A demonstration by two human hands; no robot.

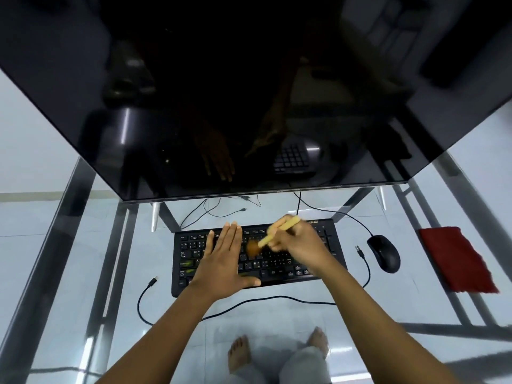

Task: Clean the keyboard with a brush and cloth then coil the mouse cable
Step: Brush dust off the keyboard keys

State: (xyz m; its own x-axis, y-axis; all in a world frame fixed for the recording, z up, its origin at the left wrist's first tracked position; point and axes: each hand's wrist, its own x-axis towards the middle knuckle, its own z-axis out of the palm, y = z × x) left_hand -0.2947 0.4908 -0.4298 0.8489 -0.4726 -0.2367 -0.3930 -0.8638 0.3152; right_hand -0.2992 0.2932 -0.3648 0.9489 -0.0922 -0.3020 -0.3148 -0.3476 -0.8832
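Note:
A black keyboard (279, 266) lies on the glass desk in front of me. My left hand (221, 259) rests flat on its left half, fingers spread, holding nothing. My right hand (297, 242) grips a brush (277, 234) by its pale wooden handle. The blurred brown bristles touch the keys at the keyboard's middle. A black mouse (383, 253) sits to the right of the keyboard. Its cable (365, 268) loops loose beside it and along the desk in front of the keyboard. A red cloth (457, 259) lies folded at the far right.
A large dark monitor (235, 106) leans over the back of the glass desk (69, 245). Loose black cables (210, 209) lie behind the keyboard and another with a plug end (152, 282) at the front left. My bare feet show through the glass below.

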